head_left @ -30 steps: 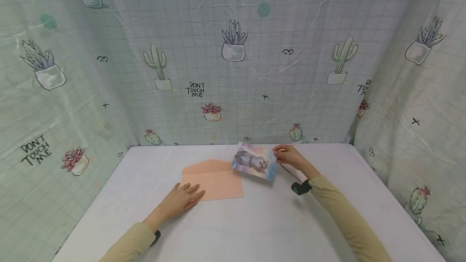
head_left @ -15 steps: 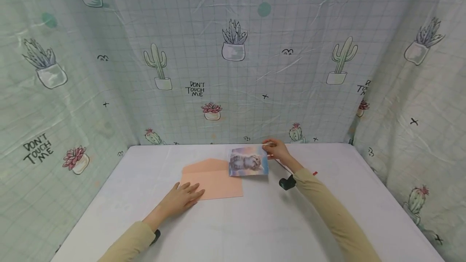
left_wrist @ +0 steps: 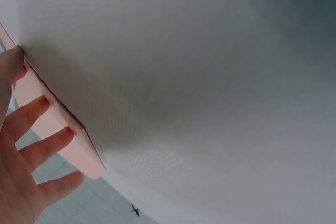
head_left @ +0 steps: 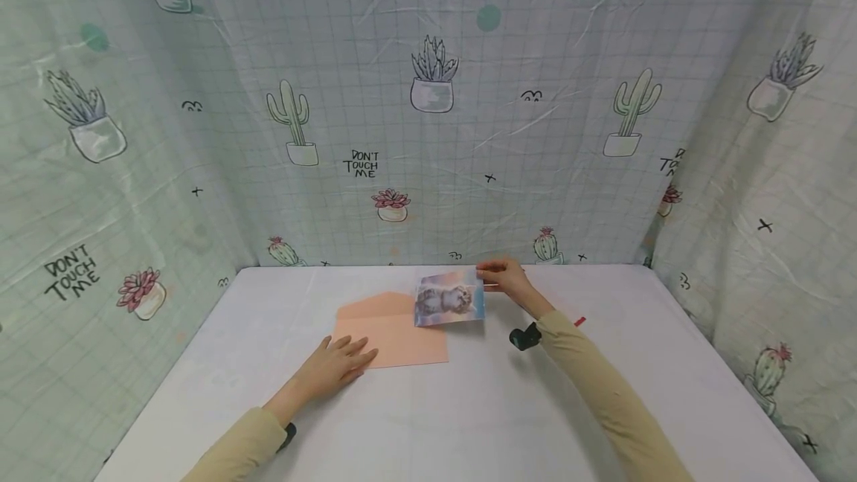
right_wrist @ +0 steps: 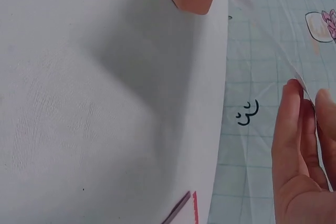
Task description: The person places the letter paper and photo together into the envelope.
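Note:
A peach envelope (head_left: 402, 341) lies on the white table with its pointed flap spread toward the back. My left hand (head_left: 328, 369) rests on its left part, fingers spread and fairly straight. In the left wrist view, the fingertips of that hand (left_wrist: 31, 156) touch the envelope (left_wrist: 63, 129). Pinched at its upper right edge by my right hand (head_left: 512, 285), a card (head_left: 445, 300) with a kitten picture is held above the envelope's right side. Seen edge-on in the right wrist view, the card (right_wrist: 268, 32) sits between thumb and fingers of the hand (right_wrist: 304, 171).
Behind my right forearm, a small red-edged item (head_left: 579, 321) lies on the table; in the right wrist view a corner of it (right_wrist: 186, 213) shows. A cactus-patterned curtain (head_left: 469, 207) stands along the back and sides of the table (head_left: 469, 422).
The right hand has moved left with the card, which has levelled out and now overlaps more of the envelope. The red edge behind the forearm has come into view. The left hand has stayed put.

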`<state>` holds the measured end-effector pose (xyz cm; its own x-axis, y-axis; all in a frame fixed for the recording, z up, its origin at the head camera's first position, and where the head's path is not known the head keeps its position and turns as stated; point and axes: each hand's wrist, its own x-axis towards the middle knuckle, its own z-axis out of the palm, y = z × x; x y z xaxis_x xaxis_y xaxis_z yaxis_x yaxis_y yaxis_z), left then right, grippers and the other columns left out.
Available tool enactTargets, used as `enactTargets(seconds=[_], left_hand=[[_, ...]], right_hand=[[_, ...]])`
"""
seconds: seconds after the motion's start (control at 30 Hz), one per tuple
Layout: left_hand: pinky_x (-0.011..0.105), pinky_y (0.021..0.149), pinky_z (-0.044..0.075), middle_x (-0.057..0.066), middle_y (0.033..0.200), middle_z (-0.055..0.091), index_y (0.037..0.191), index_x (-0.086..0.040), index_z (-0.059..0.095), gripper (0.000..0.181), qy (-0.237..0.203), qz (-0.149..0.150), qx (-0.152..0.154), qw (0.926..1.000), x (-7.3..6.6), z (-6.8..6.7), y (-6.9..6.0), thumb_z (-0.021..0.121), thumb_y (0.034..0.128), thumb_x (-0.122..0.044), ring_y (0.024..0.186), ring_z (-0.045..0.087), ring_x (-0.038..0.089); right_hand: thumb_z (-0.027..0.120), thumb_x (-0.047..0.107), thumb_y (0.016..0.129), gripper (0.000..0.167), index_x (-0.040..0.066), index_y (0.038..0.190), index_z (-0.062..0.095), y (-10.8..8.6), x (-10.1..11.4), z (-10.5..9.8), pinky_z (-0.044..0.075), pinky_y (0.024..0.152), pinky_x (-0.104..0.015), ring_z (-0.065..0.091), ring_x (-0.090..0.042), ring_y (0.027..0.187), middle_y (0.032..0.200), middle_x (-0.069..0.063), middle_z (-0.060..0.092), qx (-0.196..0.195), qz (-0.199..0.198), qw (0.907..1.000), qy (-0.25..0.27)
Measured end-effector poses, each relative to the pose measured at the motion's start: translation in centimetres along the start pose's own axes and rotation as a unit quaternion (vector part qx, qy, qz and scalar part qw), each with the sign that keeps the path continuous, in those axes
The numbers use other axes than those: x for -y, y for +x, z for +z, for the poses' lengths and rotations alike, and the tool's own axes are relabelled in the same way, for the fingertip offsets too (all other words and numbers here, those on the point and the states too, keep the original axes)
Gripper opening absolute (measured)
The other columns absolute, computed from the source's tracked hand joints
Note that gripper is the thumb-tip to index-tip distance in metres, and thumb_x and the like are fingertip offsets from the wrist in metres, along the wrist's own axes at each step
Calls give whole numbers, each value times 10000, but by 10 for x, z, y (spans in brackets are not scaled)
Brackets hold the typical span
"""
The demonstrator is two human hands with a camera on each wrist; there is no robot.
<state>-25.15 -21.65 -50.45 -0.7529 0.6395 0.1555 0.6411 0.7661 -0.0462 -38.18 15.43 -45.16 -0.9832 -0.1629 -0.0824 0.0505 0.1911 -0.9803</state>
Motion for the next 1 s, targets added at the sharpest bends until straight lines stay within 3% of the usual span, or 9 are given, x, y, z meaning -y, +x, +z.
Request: enactTargets(seconds=[0.17, 0.27, 0.37, 0.5, 0.6, 0.77, 0.9, 1.0], left_hand=[[638, 917, 318, 98, 1317, 496, 1294, -232, 480, 392, -83, -7, -81, 9999, 0, 0, 0, 498, 905, -278, 1160, 478, 399], [637, 918, 318, 98, 1318, 494, 1296, -234, 477, 390, -78, -11, -90, 9999, 0, 1, 0, 492, 909, -276, 1160, 477, 399], [639, 916, 319, 101, 1317, 495, 1294, -230, 480, 387, -98, -12, -92, 9999, 0, 1, 0, 491, 909, -274, 1157, 479, 403], [641, 912, 320, 104, 1314, 498, 1287, -228, 488, 382, -107, -20, -88, 9999, 0, 1, 0, 493, 908, -274, 1154, 481, 405], [640, 911, 322, 104, 1312, 500, 1287, -231, 487, 382, -60, -7, -71, 10000, 1, 3, 0, 492, 909, -276, 1153, 482, 404], [632, 921, 321, 95, 1324, 489, 1302, -229, 470, 401, 29, 1, 43, 10000, 0, 2, -1, 484, 909, -310, 1161, 477, 398], [632, 933, 307, 102, 1346, 463, 1311, -245, 454, 410, 2, -27, 195, 9998, -1, 0, -2, 467, 913, -341, 1179, 459, 403], [631, 923, 317, 115, 1343, 463, 1291, -261, 477, 389, 62, 22, 150, 9999, -2, -3, -5, 473, 910, -339, 1172, 465, 404]], right_hand=[[572, 38, 845, 452, -9, 1278, 447, -3, -1, -2, 445, 906, -469, 592, -173, 946, 1335, -210, 411, 666, -136, 9976, -117], [561, 3, 840, 544, 15, 1345, 359, -4, -4, 0, 437, 913, -477, 551, -259, 1048, 1401, -218, 306, 1028, -272, 9941, -196], [540, -24, 841, 587, 10, 1374, 299, -5, -6, 3, 462, 887, -451, 506, -362, 1112, 1398, -241, 280, 1129, -530, 9917, -315], [517, -68, 831, 569, -9, 1361, 320, -6, -8, 13, 501, 832, -400, 478, -429, 1129, 1347, -265, 340, 797, -934, 9917, -374], [542, -46, 830, 454, -3, 1274, 457, -5, -11, 22, 515, 792, -378, 523, -395, 1077, 1267, -249, 457, 231, -1178, 9904, -688], [585, 24, 833, 237, 35, 1064, 633, -1, -11, 32, 522, 752, -339, 589, -317, 980, 1104, -170, 614, -709, -1307, 9803, -1297], [560, 17, 840, 258, 70, 1079, 639, 2, -9, 35, 493, 617, -262, 594, -311, 975, 1120, -146, 610, -936, -1350, 9770, -1361], [530, 1, 841, 317, 104, 1128, 620, 3, -8, 36, 372, 501, -228, 586, -314, 974, 1186, -129, 578, -930, -1320, 9766, -1423]])
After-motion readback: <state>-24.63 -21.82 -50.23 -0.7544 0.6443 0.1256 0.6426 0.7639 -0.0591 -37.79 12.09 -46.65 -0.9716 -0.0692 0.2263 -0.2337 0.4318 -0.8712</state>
